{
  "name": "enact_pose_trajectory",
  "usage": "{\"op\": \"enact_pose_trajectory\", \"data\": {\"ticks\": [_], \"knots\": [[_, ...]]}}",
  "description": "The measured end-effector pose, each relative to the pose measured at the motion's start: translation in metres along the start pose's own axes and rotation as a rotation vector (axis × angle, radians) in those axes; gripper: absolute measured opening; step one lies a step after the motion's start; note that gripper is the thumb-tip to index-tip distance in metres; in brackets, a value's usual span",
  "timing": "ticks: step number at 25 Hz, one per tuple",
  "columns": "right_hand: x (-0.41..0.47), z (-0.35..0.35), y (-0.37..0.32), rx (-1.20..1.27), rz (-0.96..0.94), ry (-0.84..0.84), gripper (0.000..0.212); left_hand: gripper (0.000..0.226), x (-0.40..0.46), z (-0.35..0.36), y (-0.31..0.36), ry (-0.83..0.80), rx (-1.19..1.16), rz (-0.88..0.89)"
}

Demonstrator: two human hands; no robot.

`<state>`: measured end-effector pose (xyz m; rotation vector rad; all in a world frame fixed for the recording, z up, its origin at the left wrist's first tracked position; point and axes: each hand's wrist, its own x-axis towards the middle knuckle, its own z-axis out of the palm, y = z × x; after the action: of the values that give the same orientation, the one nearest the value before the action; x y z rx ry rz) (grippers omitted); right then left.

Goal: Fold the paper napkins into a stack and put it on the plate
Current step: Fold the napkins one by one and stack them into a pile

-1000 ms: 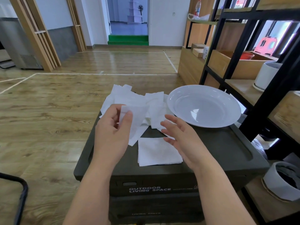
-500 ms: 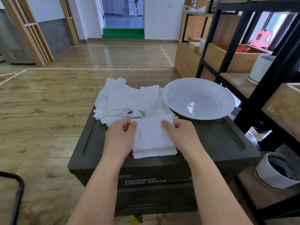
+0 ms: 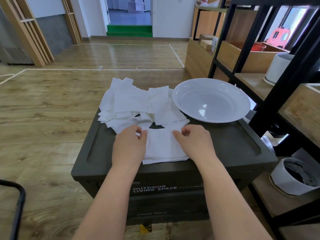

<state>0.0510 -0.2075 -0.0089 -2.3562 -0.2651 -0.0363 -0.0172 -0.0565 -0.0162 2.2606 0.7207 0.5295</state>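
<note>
A small stack of folded white napkins [image 3: 163, 148] lies near the front of a dark box lid [image 3: 225, 144]. My left hand [image 3: 129, 146] pinches the top napkin's far left corner. My right hand [image 3: 194, 142] pinches its far right corner. Behind the stack lies a loose pile of unfolded white napkins [image 3: 136, 103]. A white plate [image 3: 212, 99] stands at the back right of the lid with nothing in it.
A black metal shelf frame [image 3: 277, 94] with wooden boards stands close on the right, holding a white pot [image 3: 278, 68]. Another white pot [image 3: 294, 177] sits low at the right. A black bar [image 3: 17, 205] shows at the lower left. Wooden floor lies beyond.
One second ago my left hand held a napkin up in the air. That napkin now lies on the stack, and both hands have come down to its far corners.
</note>
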Motion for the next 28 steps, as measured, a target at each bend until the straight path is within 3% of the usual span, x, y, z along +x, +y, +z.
{"op": "enact_pose_trajectory", "data": {"ticks": [8, 12, 15, 21, 26, 28], "knots": [[0.006, 0.005, 0.004, -0.068, 0.024, -0.012, 0.03, 0.018, 0.0, 0.002, -0.004, -0.082, 0.059, -0.017], [0.005, 0.005, 0.006, -0.124, 0.044, 0.026, 0.014, 0.027, 0.0, 0.0, -0.004, -0.023, 0.141, -0.002], [0.002, 0.007, 0.001, -0.091, 0.006, 0.085, 0.015, 0.019, 0.001, 0.0, -0.002, 0.046, 0.115, 0.101], [-0.004, 0.02, -0.008, -0.141, -0.066, -0.083, 0.002, 0.003, 0.002, 0.015, -0.002, -0.171, 0.089, 0.218], [-0.004, 0.022, -0.007, -0.173, -0.075, -0.103, 0.008, 0.007, 0.013, 0.016, 0.002, -0.199, 0.082, 0.162], [-0.001, 0.019, -0.006, -0.124, -0.075, -0.109, 0.006, 0.012, 0.027, 0.018, 0.014, -0.101, 0.067, 0.111]]}}
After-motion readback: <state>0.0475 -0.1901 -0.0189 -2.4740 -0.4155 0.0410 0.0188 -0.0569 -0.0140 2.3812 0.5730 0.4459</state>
